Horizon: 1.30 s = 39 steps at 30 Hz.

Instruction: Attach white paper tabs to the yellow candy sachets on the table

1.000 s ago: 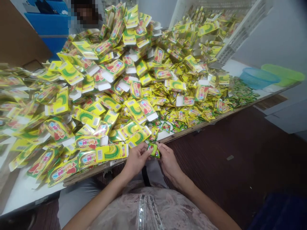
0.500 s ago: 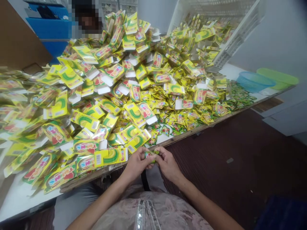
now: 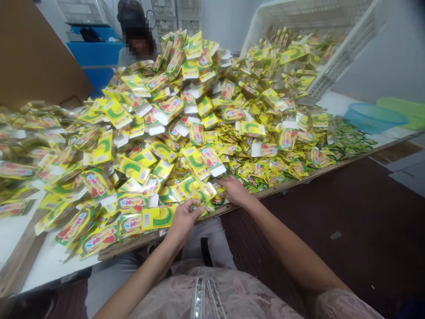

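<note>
My left hand (image 3: 183,221) is at the table's front edge, its thumb and fingers pinching a small green sachet (image 3: 200,211). Just right of it, my right hand (image 3: 235,190) reaches over the edge into the loose sachets, fingers stretched forward and touching the pile; I see nothing held in them. Small yellow-green sachets (image 3: 265,170) are heaped along the edge beyond that hand. Near my left fingertips lies a yellow and green printed carton (image 3: 158,218), and another carton with a white end flap (image 3: 212,160) rests above my right hand.
A tall heap of yellow cartons (image 3: 133,119) covers much of the table. A white crate (image 3: 345,53) lies tipped at the back right, spilling packs. Blue (image 3: 375,116) and green (image 3: 403,110) plastic basins stand at the far right. Another person (image 3: 137,48) is behind the heap.
My hands were together over the edge, both on a small green sachet. The right hand has moved away forward and right into the sachet pile. The view has shifted slightly.
</note>
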Tool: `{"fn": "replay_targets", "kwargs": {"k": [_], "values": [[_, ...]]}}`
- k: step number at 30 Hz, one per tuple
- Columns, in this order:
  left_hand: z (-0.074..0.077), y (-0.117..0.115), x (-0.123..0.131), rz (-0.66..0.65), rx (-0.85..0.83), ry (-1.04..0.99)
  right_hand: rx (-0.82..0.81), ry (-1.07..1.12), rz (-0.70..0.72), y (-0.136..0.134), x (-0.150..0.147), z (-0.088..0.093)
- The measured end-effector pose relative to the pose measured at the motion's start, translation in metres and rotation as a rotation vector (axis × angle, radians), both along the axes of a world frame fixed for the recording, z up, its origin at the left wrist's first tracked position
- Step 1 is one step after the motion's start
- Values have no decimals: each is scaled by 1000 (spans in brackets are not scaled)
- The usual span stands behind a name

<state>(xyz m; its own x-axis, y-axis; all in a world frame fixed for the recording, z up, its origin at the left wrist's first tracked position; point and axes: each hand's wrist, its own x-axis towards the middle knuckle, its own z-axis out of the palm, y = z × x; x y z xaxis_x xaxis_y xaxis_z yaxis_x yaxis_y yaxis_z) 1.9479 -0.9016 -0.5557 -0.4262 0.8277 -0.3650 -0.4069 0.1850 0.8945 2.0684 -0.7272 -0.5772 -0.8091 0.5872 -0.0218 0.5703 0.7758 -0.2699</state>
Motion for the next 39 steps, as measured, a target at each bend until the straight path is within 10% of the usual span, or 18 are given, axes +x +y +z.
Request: {"fn": "replay_targets", "kwargs": {"k": [5,12,19,30,35,39], "values": [[-1,4,-3,8,-76,-45,-56,238,-285,-10,35,11],[-15,13,5,-2,1,262,-935,1028,-484,-84,24,27],[-1,5,16,57,78,-115,-617,882,-482,-106,2,14],[4,12,7,-93,111,-6,-1314,949,-344,-90,16,36],[15,21,-3,-40,149,78,-1225,932,-214,-82,18,51],[27,24,-11,-9,171,125,-1122,1177,-426,-67,9,51]]}}
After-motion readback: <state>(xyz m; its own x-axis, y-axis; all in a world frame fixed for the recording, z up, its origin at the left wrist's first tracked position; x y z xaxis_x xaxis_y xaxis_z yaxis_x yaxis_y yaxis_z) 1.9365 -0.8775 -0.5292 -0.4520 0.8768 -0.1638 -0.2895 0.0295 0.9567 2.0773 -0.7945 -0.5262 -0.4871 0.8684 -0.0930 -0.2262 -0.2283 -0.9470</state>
